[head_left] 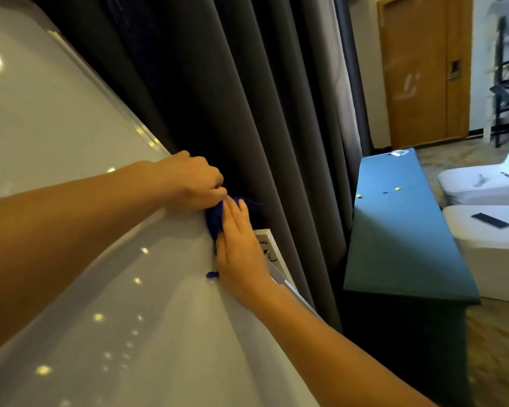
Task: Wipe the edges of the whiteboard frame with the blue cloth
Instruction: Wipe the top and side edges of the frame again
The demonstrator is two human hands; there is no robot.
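The whiteboard [71, 201] fills the left of the view, tilted, and its pale frame edge [147, 139] runs diagonally down to the right. A dark blue cloth [215, 218] is bunched against that edge near the middle. My left hand [194, 180] is curled over the frame just above the cloth, its fingers pinching the cloth's top. My right hand [241, 251] lies flat with fingers together, pressing the cloth onto the board's edge. A small tail of cloth [212, 274] pokes out under the right palm.
Dark grey curtains [247, 113] hang right behind the board. A white bracket or tray [269, 245] sits at the edge beside my right hand. A blue-topped table [400, 230] with small magnets stands to the right, with white seats and a wooden door [417, 69] beyond.
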